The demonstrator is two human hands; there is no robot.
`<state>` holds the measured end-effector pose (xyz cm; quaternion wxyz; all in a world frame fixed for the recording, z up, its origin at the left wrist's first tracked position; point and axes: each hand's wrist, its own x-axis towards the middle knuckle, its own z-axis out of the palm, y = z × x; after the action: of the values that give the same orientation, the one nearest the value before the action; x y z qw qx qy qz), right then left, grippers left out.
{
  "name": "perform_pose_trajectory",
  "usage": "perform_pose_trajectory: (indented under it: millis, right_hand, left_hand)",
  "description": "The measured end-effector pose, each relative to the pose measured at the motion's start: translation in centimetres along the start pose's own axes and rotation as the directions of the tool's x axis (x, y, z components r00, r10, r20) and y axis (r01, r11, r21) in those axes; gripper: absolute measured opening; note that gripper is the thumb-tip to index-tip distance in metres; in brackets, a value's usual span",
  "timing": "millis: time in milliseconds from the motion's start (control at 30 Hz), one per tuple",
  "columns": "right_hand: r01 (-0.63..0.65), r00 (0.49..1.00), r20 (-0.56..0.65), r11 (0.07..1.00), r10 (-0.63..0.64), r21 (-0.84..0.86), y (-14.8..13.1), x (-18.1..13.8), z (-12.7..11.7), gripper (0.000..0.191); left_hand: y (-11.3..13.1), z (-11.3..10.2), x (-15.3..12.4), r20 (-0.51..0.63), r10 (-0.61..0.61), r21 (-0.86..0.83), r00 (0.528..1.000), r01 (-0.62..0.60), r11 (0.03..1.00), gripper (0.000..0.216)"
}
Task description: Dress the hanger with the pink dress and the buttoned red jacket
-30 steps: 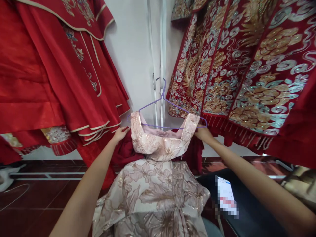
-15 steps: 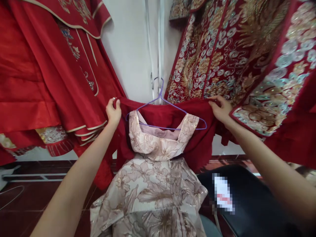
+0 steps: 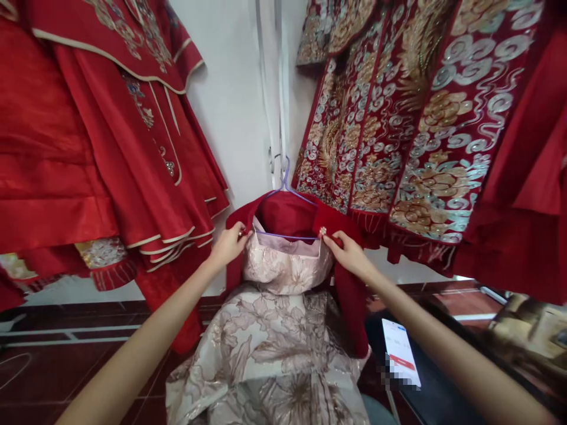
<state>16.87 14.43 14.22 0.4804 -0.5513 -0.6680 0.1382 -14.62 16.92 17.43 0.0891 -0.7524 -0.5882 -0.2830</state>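
Note:
A pale pink and cream floral dress (image 3: 283, 265) hangs on a purple hanger (image 3: 287, 236) in front of me. Around its shoulders lies a dark red jacket (image 3: 349, 295), its sleeve drooping down the right side and its front edges parted. My left hand (image 3: 230, 243) pinches the jacket's left front edge beside the dress strap. With my right hand (image 3: 348, 251) I grip the opposite edge, next to a small pearly button (image 3: 323, 231). Most of the dress straps are covered by the jacket.
Red garments with cream trim (image 3: 133, 147) hang on the left, and a heavily embroidered red garment (image 3: 398, 136) on the right. White straps (image 3: 277, 88) run down the wall to the hanger. A phone (image 3: 401, 352) lies on a black seat (image 3: 438, 378) at lower right.
The red cloth, earlier stretched wide behind the dress, now wraps forward over its shoulders as a jacket. Both hands have moved inward and lower, towards the neckline.

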Motion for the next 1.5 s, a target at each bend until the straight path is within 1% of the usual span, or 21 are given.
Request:
perform_pose_trajectory:
  millis: [33, 67, 100, 133, 167, 233, 300, 333, 367, 433, 467, 500, 533, 567, 667, 767, 900, 1033, 1233, 1367, 1500]
  right_hand:
    - [-0.046, 0.993, -0.105, 0.994, 0.056, 0.095, -0.6, 0.3, 2.3, 0.03]
    - [-0.038, 0.986, -0.152, 0.984, 0.065, 0.174, -1.5, 0.3, 4.6, 0.029]
    - [0.014, 0.995, -0.104, 0.975, 0.009, 0.221, -2.6, 0.1, 6.9, 0.027]
    - [0.084, 0.996, -0.017, 0.962, -0.083, 0.261, -3.7, -0.3, 8.8, 0.023]
    - [0.142, 0.984, 0.059, 0.944, -0.167, 0.298, -4.7, -0.8, 10.4, 0.019]
    - [0.147, 0.964, 0.171, 0.942, -0.205, 0.301, -6.0, -1.7, 12.1, 0.018]
    - [0.138, 0.962, 0.193, 0.955, -0.192, 0.263, -6.2, -2.3, 11.7, 0.015]
    - [0.133, 0.971, 0.158, 0.958, -0.177, 0.254, -5.9, -2.4, 11.0, 0.014]
    - [0.129, 0.983, 0.093, 0.956, -0.159, 0.263, -5.5, -2.4, 10.1, 0.017]
    - [0.138, 0.99, -0.047, 0.938, -0.13, 0.318, -4.6, -2.1, 8.3, 0.036]
    - [0.156, 0.987, -0.087, 0.926, -0.133, 0.345, -4.2, -1.9, 7.5, 0.048]
    - [0.182, 0.983, -0.096, 0.915, -0.157, 0.361, -3.9, -1.7, 6.9, 0.054]
    - [0.209, 0.978, -0.076, 0.906, -0.195, 0.368, -3.8, -1.5, 6.5, 0.055]
    - [0.232, 0.972, -0.044, 0.9, -0.232, 0.37, -3.7, -1.4, 6.2, 0.05]
    - [0.238, 0.963, 0.025, 0.894, -0.267, 0.38, -3.7, -1.1, 6.0, 0.029]
    - [0.199, 0.971, 0.033, 0.875, -0.237, 0.441, -3.6, -0.7, 6.2, 0.028]
    - [0.202, 0.965, 0.043, 0.84, -0.258, 0.503, -3.3, -0.3, 6.0, 0.025]
    - [0.264, 0.948, 0.045, 0.858, -0.314, 0.44, -4.0, -0.4, 5.3, 0.018]
    - [0.341, 0.93, 0.005, 0.871, -0.366, 0.352, -4.9, -0.2, 5.1, 0.012]
    - [0.434, 0.897, -0.032, 0.863, -0.441, 0.261, -4.9, 0.5, 5.2, 0.01]
    - [0.457, 0.886, -0.008, 0.869, -0.464, 0.189, -4.8, 1.1, 5.0, 0.011]
  left_hand:
    - [0.9, 0.3, 0.0, -0.004, 0.012, -0.029, 1.0, -0.012, 1.0, 0.018]
    - [1.9, 0.6, 0.0, 0.002, 0.042, -0.057, 0.999, -0.042, 0.997, 0.017]
    - [2.8, 0.8, -0.2, 0.016, 0.081, -0.079, 0.997, -0.08, 0.994, 0.016]
    - [3.5, 0.9, -0.4, 0.033, 0.118, -0.093, 0.993, -0.114, 0.989, 0.015]
    - [4.0, 0.9, -0.6, 0.045, 0.138, -0.097, 0.989, -0.134, 0.986, 0.015]
    - [4.5, 0.7, -1.1, 0.034, 0.124, -0.09, 0.992, -0.12, 0.989, 0.016]
    - [4.3, 0.4, -1.5, -0.006, 0.101, -0.11, 0.995, -0.101, 0.989, 0.014]
    - [4.2, 0.4, -1.8, -0.026, 0.099, -0.137, 0.995, -0.102, 0.985, 0.013]
    - [4.0, 0.4, -2.0, -0.045, 0.092, -0.175, 0.995, -0.099, 0.98, 0.013]
    - [4.0, 0.7, -2.5, -0.108, 0.035, -0.272, 0.994, -0.063, 0.96, 0.015]
    - [4.2, 1.0, -2.6, -0.154, -0.012, -0.325, 0.988, -0.039, 0.945, 0.016]
    - [4.5, 1.2, -2.8, -0.203, -0.06, -0.379, 0.977, -0.022, 0.925, 0.017]
    - [4.9, 1.5, -2.9, -0.25, -0.098, -0.428, 0.963, -0.019, 0.904, 0.019]
    - [5.4, 1.7, -2.9, -0.289, -0.121, -0.464, 0.95, -0.029, 0.886, 0.02]
    - [6.8, 2.5, -2.7, -0.338, -0.093, -0.486, 0.936, -0.089, 0.869, 0.018]
    - [7.8, 3.2, -2.5, -0.332, -0.032, -0.445, 0.943, -0.127, 0.887, 0.015]
    - [8.3, 3.9, -2.3, -0.353, -0.064, -0.412, 0.933, -0.093, 0.906, 0.017]
    - [8.5, 3.9, -2.2, -0.348, -0.069, -0.396, 0.935, -0.08, 0.915, 0.017]
    - [8.7, 3.1, -2.2, -0.286, -0.045, -0.381, 0.957, -0.071, 0.922, 0.014]
    - [8.7, 2.2, -1.9, -0.234, 0.052, -0.317, 0.971, -0.127, 0.94, 0.014]
    - [8.7, 0.9, -1.3, -0.135, 0.206, -0.247, 0.969, -0.234, 0.94, 0.013]
